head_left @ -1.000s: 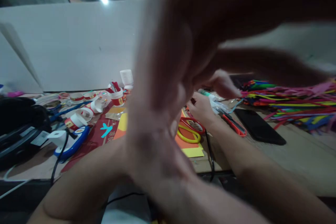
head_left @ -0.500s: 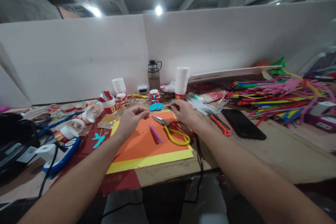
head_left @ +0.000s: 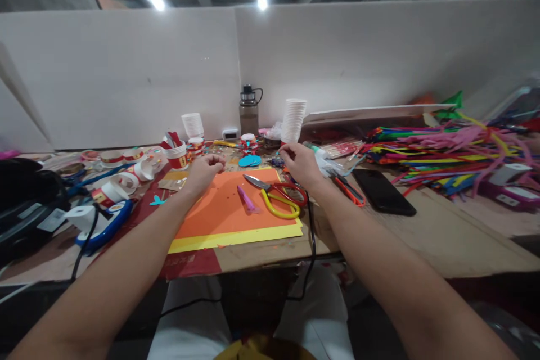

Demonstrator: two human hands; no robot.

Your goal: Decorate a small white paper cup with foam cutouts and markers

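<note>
My left hand (head_left: 205,173) hovers over the left edge of the orange paper (head_left: 211,214), thumb and fingers pinched together; anything between them is too small to see. To the right, my right hand (head_left: 301,164) is closed near the stack of white paper cups (head_left: 294,119), a tiny bluish bit showing at its fingertips. Blue paper discs (head_left: 250,161) lie between the hands, just beyond the paper. On the orange sheet rest a purple pen-like tube (head_left: 247,199) and scissors (head_left: 280,198) with red and yellow handles. A yellow sheet (head_left: 236,241) shows underneath.
A dark bottle (head_left: 248,115) stands by the white partition. Right lie a black phone (head_left: 383,192), orange-handled cutters (head_left: 350,191) and a heap of coloured pipe cleaners (head_left: 447,152). Left are tipped cups (head_left: 108,193) and a blue-and-white device (head_left: 103,228). A black cord (head_left: 311,236) crosses the table edge.
The view has tipped downward and shifted slightly. Both hands stay closed; my right hand has moved a little farther away, towards the cup stack. The scissors and purple tube remain on the paper.
</note>
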